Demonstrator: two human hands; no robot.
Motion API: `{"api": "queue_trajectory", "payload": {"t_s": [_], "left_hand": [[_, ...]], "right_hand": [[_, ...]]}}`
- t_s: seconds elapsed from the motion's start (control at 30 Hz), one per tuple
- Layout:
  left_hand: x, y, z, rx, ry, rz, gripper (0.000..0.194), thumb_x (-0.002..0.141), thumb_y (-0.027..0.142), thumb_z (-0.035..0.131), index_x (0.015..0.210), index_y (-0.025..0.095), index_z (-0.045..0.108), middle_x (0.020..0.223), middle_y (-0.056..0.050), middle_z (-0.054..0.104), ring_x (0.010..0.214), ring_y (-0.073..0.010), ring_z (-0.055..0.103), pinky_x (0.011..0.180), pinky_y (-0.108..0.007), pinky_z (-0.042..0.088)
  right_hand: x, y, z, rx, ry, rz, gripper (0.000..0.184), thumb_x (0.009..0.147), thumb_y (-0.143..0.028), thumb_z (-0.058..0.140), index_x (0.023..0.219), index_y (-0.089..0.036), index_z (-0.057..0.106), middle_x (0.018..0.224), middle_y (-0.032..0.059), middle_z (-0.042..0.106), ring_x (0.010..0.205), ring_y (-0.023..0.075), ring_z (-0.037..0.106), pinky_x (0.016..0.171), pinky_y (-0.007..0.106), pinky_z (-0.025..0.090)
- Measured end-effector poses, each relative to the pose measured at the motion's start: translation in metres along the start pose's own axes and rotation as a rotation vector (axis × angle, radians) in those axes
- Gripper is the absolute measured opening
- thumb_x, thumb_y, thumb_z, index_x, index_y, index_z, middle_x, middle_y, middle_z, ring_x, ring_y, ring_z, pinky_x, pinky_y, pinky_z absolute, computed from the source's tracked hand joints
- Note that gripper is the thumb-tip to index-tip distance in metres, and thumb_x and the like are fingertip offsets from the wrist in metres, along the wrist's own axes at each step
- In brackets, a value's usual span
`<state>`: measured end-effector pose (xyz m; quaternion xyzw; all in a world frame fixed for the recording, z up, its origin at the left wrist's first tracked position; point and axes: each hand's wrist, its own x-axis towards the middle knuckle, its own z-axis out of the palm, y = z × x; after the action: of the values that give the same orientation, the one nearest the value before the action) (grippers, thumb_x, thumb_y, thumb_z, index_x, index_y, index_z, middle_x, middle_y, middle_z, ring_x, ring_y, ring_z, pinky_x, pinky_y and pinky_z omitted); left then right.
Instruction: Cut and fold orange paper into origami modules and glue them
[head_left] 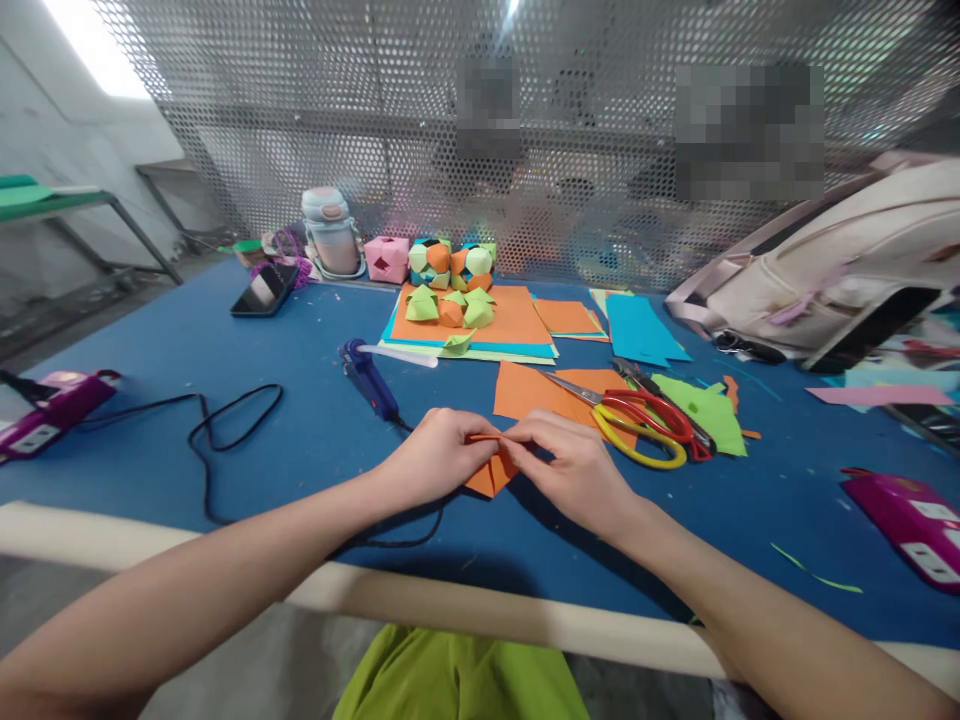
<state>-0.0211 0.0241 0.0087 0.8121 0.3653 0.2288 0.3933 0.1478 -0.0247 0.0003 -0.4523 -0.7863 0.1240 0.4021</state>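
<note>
A: At your far left lies a magenta socket box, any lettering on it too small to read. Nearer your left hand is a blue glue gun.

B: How do that hand's fingers stand?

A: Pressed together, your thumb and fingers pinching the left end of the small orange paper piece. It's folded, a thin edge along the top, a pointed flap toward you, between your hands at the near side of the blue table.

B: Your right hand's thumb and forefinger pinch its right end; beyond lie red-and-yellow-handled scissors
</note>
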Motion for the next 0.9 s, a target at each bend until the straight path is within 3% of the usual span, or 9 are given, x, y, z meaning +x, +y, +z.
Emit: {"api": "queue_trajectory", "payload": {"t_s": [0.2,0.63,0.9], "left_hand": [[0.0005,0.0029,-0.0032,0.033,0.063,-0.019,0.027,0.083,0.026,0.049,0.082,0.012,0.072,0.077,-0.003,0.072,0.068,-0.0131,0.059,0.062,-0.021,0.041],[0.0014,0.0016,-0.0038,0.058,0.02,-0.042,0.025,0.081,0.022,0.05,0.081,0.012,0.072,0.078,-0.004,0.072,0.07,-0.0143,0.06,0.065,-0.022,0.043],[-0.0003,0.0027,-0.0015,0.035,-0.032,-0.009,0.027,0.081,0.022,0.047,0.08,0.012,0.072,0.074,-0.003,0.071,0.067,-0.0136,0.058,0.062,-0.021,0.042]], "right_hand": [[0.0051,0.0016,-0.0043,0.067,-0.046,0.167,0.017,0.086,-0.021,0.053,0.075,-0.017,0.066,0.067,0.0015,0.062,0.062,0.0134,0.058,0.059,0.025,0.045],[0.0034,0.004,-0.0007,0.09,-0.03,0.181,0.016,0.084,-0.024,0.056,0.078,-0.017,0.069,0.07,0.003,0.065,0.063,0.0142,0.059,0.06,0.026,0.046],[0.0021,-0.0016,0.0018,0.023,0.007,0.008,0.019,0.089,-0.018,0.049,0.074,-0.017,0.061,0.065,0.0025,0.059,0.063,0.0138,0.054,0.061,0.026,0.043]]}}
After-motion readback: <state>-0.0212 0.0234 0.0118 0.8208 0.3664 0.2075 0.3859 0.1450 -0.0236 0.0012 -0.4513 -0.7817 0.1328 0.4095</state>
